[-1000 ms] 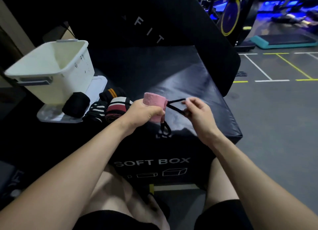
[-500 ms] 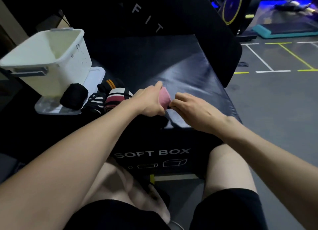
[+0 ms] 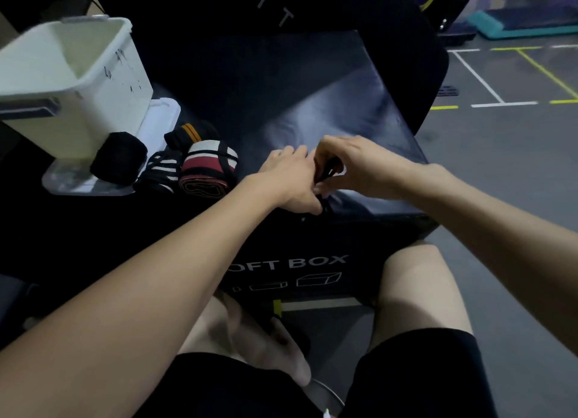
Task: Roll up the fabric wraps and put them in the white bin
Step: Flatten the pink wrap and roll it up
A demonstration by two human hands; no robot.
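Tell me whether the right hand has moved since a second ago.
Yes. The right hand has closed in leftward against the left hand, nearer the red-and-white rolled wrap lying on the soft box; earlier it was held apart, pulling a black strap.

The scene is dim, with a cool bluish cast. A soft sheen lies on the black box top (image 3: 328, 114) toward one o'clock. The white bin (image 3: 78, 82) at ten o'clock is smeared by motion blur. Wide-angle distortion bends the edges.
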